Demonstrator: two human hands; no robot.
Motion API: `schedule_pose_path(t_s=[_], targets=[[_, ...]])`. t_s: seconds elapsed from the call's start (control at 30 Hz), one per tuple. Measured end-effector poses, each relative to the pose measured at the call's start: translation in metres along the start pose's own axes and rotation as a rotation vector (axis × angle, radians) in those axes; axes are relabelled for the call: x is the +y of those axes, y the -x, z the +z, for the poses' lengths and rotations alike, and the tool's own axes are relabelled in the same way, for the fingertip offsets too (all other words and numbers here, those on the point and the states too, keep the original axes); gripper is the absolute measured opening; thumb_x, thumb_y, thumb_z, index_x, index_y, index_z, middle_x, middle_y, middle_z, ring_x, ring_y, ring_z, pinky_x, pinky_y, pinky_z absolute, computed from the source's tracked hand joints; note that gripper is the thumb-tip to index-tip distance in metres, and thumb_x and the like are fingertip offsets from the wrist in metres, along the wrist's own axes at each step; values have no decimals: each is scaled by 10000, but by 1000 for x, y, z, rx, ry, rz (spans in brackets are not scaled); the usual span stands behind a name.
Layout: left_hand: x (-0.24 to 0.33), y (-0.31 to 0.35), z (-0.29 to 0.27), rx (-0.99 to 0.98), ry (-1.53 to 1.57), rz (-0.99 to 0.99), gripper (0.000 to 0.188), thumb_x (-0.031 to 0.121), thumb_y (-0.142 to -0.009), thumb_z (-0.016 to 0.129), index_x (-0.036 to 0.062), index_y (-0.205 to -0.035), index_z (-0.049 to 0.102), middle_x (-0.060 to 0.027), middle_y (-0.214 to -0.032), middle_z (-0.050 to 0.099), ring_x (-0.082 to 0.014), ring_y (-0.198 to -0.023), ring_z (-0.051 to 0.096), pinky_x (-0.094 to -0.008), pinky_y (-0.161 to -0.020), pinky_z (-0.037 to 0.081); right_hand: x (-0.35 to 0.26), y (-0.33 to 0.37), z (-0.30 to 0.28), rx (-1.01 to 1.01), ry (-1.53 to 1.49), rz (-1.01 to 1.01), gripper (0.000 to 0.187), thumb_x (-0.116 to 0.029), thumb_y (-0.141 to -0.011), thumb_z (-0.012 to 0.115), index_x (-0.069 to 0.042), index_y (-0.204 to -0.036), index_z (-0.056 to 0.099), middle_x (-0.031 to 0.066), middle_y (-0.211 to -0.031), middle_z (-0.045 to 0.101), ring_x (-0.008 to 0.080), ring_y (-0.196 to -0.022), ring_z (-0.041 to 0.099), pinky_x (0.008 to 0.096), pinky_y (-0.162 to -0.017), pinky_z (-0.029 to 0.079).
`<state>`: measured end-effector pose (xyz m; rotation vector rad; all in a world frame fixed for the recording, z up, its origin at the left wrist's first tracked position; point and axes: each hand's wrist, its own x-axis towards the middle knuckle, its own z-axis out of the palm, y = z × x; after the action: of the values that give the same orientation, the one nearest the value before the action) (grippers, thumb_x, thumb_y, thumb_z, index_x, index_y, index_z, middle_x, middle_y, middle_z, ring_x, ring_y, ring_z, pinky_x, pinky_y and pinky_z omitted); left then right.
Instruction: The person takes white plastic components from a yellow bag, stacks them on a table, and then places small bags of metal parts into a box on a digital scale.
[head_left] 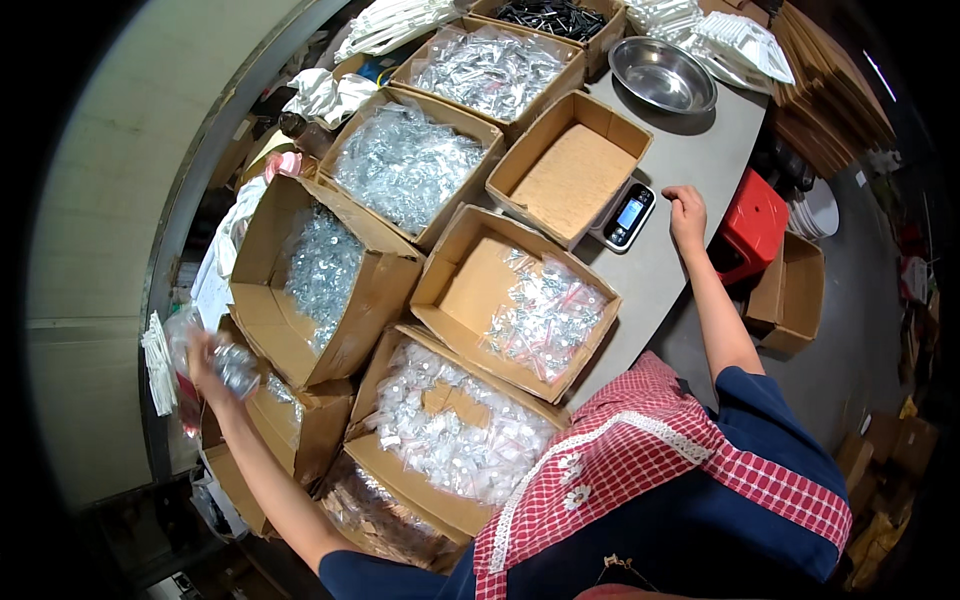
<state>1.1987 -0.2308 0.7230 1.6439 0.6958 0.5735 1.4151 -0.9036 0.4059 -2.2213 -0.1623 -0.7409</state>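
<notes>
My left hand (207, 364), smeared by motion, is out at the far left, closed on a clear plastic bag of silvery metal parts (236, 370). Beside it an open carton (385, 300) tilts on its side with small bagged hardware inside. My right hand (686, 215) rests at the right edge of the grey table, its fingers curled and nothing visible in them. Just left of that hand is a digital scale (628, 218) with a lit display. An empty cardboard box (530, 205) sits on the scale.
Cartons of bagged screws (545, 318), white parts (450, 440), and metal hardware (405, 165) crowd the table. A steel bowl (662, 75) stands at the far end of the grey table (735, 130). A red stool (752, 225) and an open carton (790, 295) are to the right.
</notes>
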Motion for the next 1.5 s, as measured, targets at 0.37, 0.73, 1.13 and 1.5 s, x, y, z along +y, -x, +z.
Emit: schedule_pose_path(t_s=[0.37, 0.73, 1.13, 1.5], targets=[[-116, -51, 127, -817, -1474, -78, 437, 274, -671, 669, -65, -947, 685, -317, -983, 640, -402, -974, 642, -426, -827, 504, 0, -1, -1, -16, 1, -12, 224, 4, -767, 472, -23, -869, 669, 130, -834, 631, 301, -839, 604, 397, -787, 468], [-58, 0, 130, -701, -1668, 190, 252, 179, -706, 606, 65, -888, 737, -187, -967, 688, -335, -906, 665, -401, -816, 528, -1, -3, -4, -6, 61, -1, 215, -1, -756, 472, -29, -842, 667, 119, -835, 637, 297, -837, 611, 399, -772, 477], [-48, -19, 88, -241, -1339, 589, 126, 169, -863, 549, 74, -872, 631, -142, -761, 644, -301, -720, 632, -407, -630, 457, -3, -1, 0, 27, 25, 56, 190, -28, -767, 494, -50, -814, 677, 100, -845, 644, 291, -850, 603, 400, -797, 463], [44, 79, 162, -186, 346, 101, 195, 229, -910, 558, 37, -928, 586, -22, -847, 596, -121, -759, 580, -249, -664, 465, 3, -4, 0, -39, -28, 93, 201, -23, -775, 497, -68, -824, 687, 72, -856, 650, 266, -874, 596, 376, -817, 442]])
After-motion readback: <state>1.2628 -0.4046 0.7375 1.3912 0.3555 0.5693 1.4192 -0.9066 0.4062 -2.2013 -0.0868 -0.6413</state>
